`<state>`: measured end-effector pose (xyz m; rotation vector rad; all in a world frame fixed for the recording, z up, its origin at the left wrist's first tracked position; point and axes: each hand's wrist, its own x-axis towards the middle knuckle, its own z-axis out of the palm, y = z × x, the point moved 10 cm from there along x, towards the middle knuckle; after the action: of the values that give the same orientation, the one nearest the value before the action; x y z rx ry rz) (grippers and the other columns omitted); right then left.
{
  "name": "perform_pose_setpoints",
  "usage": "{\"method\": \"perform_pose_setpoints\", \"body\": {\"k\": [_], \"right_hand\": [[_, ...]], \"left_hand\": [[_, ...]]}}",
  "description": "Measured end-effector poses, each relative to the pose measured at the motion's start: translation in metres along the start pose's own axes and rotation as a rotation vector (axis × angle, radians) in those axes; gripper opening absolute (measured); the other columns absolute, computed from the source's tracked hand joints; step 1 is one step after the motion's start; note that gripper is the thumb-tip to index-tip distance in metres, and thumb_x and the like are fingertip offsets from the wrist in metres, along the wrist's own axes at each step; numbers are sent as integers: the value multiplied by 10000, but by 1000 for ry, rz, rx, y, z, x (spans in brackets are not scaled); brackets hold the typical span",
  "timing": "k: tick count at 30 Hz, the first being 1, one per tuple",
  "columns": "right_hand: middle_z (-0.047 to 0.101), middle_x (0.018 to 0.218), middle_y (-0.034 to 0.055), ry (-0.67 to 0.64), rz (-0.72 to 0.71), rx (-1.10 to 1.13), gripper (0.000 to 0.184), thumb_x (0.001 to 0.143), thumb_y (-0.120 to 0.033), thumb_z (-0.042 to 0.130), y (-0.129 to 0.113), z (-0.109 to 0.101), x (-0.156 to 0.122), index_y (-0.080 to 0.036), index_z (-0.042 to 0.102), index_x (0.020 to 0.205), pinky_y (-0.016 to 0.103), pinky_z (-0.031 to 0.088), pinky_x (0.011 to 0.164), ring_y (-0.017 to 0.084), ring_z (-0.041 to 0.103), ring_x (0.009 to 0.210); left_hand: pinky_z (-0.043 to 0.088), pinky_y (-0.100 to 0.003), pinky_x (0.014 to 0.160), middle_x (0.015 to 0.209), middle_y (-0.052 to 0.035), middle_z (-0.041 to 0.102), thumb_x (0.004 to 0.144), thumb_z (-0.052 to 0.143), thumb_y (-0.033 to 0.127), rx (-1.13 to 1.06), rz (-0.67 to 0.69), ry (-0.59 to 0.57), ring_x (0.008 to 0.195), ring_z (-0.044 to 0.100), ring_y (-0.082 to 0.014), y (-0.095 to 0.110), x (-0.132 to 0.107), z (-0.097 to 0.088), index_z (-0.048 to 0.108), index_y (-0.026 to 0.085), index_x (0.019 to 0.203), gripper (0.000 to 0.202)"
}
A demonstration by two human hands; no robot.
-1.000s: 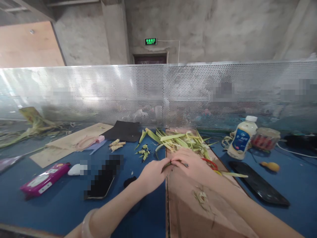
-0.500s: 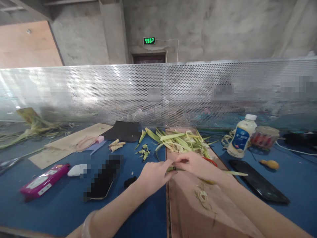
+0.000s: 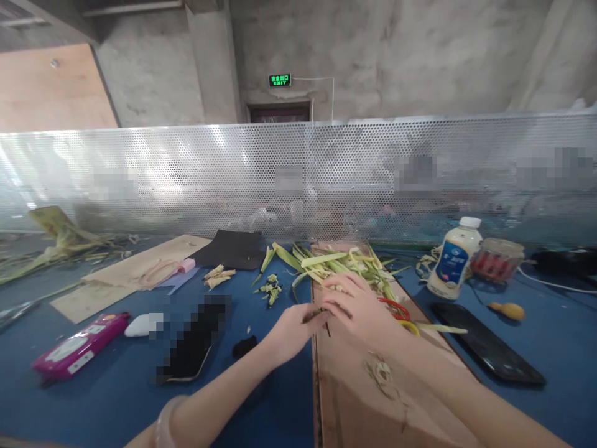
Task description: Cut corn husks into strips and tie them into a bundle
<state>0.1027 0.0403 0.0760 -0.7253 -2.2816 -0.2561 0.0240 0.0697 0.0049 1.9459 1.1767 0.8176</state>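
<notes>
My left hand (image 3: 295, 328) is closed in a pinch over the left edge of a brown board (image 3: 354, 398). A small dark, thin piece (image 3: 328, 330) sticks out below its fingertips; its kind is not clear. My right hand (image 3: 361, 306) meets it from the right, fingers curled together against the left fingertips, and what lies between them is mostly hidden. Just beyond the hands lies a heap of pale green corn husk strips (image 3: 326, 258). Red loops (image 3: 395, 307) and a yellow loop (image 3: 410, 327) show beside my right wrist.
On the blue table (image 3: 275, 398) lie two dark phones (image 3: 198, 339), (image 3: 487, 342), a magenta device (image 3: 81, 348), a white mouse (image 3: 138, 325) and small green husk pieces (image 3: 270, 289). A milk bottle (image 3: 454, 258) and jar (image 3: 498, 260) stand right. A perforated metal screen (image 3: 209, 180) crosses behind.
My right hand has turned and its fingers have spread over the left fingertips. The green strip seen between the hands is now mostly hidden. The red and yellow loops show more.
</notes>
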Motion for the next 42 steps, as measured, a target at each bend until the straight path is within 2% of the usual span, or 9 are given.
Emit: {"method": "perform_pose_setpoints", "body": {"k": [3,6,9,13,18,23,30,37,42], "right_hand": [[561,1171,98,114,-45,-86,211,870,-171,517,-7,-8,-6,-181,601,1064,460,358,949,253,444,1115],[579,1065,90,223,-71,-27,267,856,-86,479,-12,-19,-12,-169,550,1099,401,396,900,213,491,1021],[562,958,83,291,-50,-43,263,838,-58,480,-11,-22,-19,-164,539,1072,374,421,807,203,489,907],[543,909,70,224,-7,-32,207,876,-114,475,-4,-3,-23,-184,517,1066,347,444,745,190,496,845],[506,1036,78,81,123,118,354,928,-154,383,12,23,-24,-250,416,1267,333,485,781,177,528,916],[498,950,49,132,92,233,308,931,-138,383,10,21,-23,-276,498,1180,266,498,725,139,547,844],[492,929,55,262,101,149,95,899,-166,474,9,9,-27,-235,539,912,288,493,735,166,551,882],[571,926,41,323,-40,126,141,866,-98,482,-2,4,-28,-226,489,924,312,472,785,169,555,906],[592,924,36,307,24,204,167,864,-102,461,6,11,-28,-231,487,967,309,477,757,164,565,875]], "left_hand": [[196,-205,396,532,89,232,853,347,583,-209,-110,-61,420,212,-75,-11,0,7,416,210,752,393],[136,-192,357,546,101,190,828,340,644,-352,-180,-102,412,133,-69,-17,-1,12,318,239,758,412],[102,-182,354,539,106,192,806,426,632,-513,-239,-115,415,111,-58,-22,-3,17,324,236,752,413],[70,-183,340,505,113,232,764,525,615,-628,-279,-98,391,107,-38,-24,-3,20,371,217,728,428],[77,-173,336,495,115,247,742,541,630,-622,-308,-54,385,121,-32,-27,-3,19,394,213,733,442],[64,-180,348,499,112,239,754,539,620,-645,-273,-81,393,117,-34,-24,-4,19,428,210,766,425],[27,-191,373,520,107,241,740,574,611,-737,-288,-135,401,102,-32,-23,-6,23,383,218,758,437],[23,-176,375,451,122,213,700,641,587,-911,-357,-171,377,83,-29,-25,-6,27,344,206,695,483],[33,-161,354,438,116,193,772,582,562,-1013,-348,-285,381,48,-37,-18,-9,33,400,181,679,433]]}}
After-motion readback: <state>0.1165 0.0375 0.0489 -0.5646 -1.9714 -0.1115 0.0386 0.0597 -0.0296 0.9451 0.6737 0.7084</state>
